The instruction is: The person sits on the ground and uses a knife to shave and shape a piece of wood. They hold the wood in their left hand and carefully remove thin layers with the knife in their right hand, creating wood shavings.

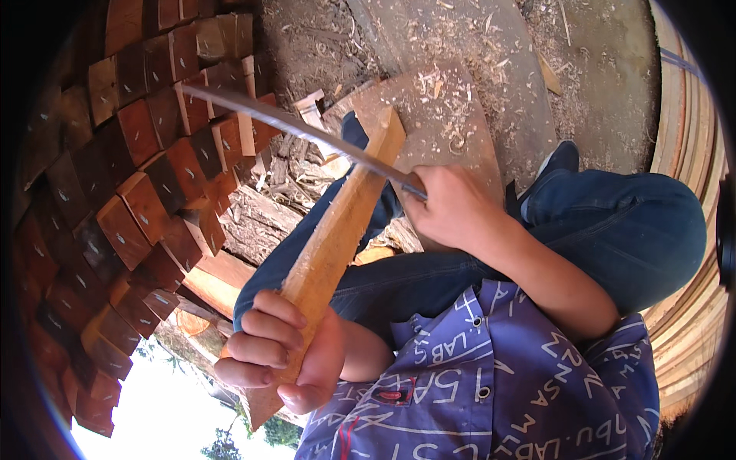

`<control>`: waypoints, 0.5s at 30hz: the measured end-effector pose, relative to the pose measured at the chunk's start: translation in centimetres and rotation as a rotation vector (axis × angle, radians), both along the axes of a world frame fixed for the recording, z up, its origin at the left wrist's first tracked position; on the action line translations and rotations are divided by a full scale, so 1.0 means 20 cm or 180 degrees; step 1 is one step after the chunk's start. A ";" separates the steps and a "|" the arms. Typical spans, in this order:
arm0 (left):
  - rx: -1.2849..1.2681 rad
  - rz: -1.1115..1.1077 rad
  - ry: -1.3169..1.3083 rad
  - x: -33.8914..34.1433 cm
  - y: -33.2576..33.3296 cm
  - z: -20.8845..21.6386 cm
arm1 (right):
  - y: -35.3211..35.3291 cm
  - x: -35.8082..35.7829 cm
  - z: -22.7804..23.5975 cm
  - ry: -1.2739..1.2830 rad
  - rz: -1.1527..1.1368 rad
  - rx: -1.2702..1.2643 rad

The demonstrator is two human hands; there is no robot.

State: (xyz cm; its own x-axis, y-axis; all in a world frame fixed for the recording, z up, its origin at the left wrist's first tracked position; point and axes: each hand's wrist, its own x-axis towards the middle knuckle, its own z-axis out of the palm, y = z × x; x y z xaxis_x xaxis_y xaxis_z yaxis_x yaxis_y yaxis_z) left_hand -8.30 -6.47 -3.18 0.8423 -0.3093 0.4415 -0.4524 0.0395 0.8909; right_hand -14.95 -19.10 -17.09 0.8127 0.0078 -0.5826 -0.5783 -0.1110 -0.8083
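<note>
My left hand (280, 349) is wrapped round the lower part of a pale, squared wooden bar (330, 238), which slants up and away over my crossed legs. In my right hand (454, 205) is the near end of a long narrow metal blade (284, 121), seen almost edge-on. The blade reaches out to the left and crosses over the bar near its far end. Whether its edge touches the wood there I cannot tell. Its handle is hidden inside my closed fingers.
Reddish-brown wooden blocks (126, 207) are stacked high on the left. Long pale strips of wood (678, 130) curve along the right side. Curled shavings (456, 138) lie over a flat board (429, 84) and the ground ahead. Rough bark and scraps (264, 211) lie left of my legs.
</note>
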 end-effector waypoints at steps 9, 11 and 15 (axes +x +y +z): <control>-0.0116 -0.0030 0.0065 0.04 0.01 -0.01 | -0.04 0.03 -0.14 0.0579 0.0122 -0.0303; -0.0119 -0.0015 0.0067 0.02 0.02 -0.01 | -0.03 0.01 -0.10 0.0427 0.0107 -0.0141; -0.0253 0.0143 0.0164 0.01 -0.01 0.00 | -0.02 0.01 -0.01 -0.0016 0.0197 -0.0045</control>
State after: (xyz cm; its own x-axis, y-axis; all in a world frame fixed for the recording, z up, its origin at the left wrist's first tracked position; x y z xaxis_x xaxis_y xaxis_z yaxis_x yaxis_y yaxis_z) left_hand -8.09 -6.59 -3.14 0.8767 -0.2365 0.4188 -0.4090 0.0918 0.9079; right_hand -14.67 -19.46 -17.31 0.8139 0.0501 -0.5788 -0.5658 -0.1579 -0.8093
